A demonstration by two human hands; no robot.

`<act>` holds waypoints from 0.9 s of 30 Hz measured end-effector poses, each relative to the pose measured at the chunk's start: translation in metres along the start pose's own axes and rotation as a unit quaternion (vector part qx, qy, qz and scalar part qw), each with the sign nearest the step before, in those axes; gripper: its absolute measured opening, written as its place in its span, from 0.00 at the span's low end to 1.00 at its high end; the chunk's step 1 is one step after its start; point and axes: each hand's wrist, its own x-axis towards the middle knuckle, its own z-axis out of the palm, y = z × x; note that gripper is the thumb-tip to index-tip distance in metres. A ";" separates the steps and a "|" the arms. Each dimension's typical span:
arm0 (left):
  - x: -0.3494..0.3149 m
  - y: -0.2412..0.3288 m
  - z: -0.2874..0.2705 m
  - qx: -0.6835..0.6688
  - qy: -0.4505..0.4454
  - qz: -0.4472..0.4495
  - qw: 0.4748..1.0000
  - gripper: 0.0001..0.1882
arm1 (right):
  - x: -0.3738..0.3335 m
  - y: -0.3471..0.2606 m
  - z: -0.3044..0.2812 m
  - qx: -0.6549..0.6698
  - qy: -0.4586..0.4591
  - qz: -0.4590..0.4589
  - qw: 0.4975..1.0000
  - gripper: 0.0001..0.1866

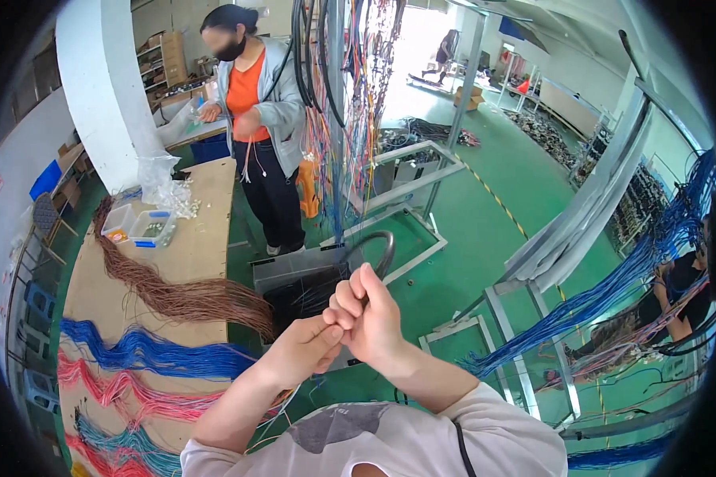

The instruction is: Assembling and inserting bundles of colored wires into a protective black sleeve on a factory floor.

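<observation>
Gripping a dark tube (391,252), my right hand (367,319) is nearer its arc, which runs forward then bends left; my left hand (304,350) touches my right, its hold unclear

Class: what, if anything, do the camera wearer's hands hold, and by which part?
A dark cable, seemingly in the right hand, below its bend; whether the left hand also grips it is hidden.
</observation>
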 end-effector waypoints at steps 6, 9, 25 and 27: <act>0.001 -0.007 -0.007 0.120 -0.104 0.028 0.987 0.10 | 0.001 -0.037 -0.002 -0.057 -0.084 0.061 0.993 0.21; -0.001 -0.024 -0.029 0.109 -0.190 -0.033 0.975 0.14 | 0.005 -0.076 -0.007 -0.035 -0.072 -0.008 0.997 0.21; 0.017 -0.018 0.031 0.074 -0.074 -0.004 0.994 0.11 | 0.008 -0.156 -0.050 0.021 0.116 -0.301 0.947 0.18; 0.018 -0.025 0.025 0.093 -0.114 -0.021 0.989 0.11 | 0.004 -0.152 -0.053 0.023 0.118 -0.283 0.951 0.18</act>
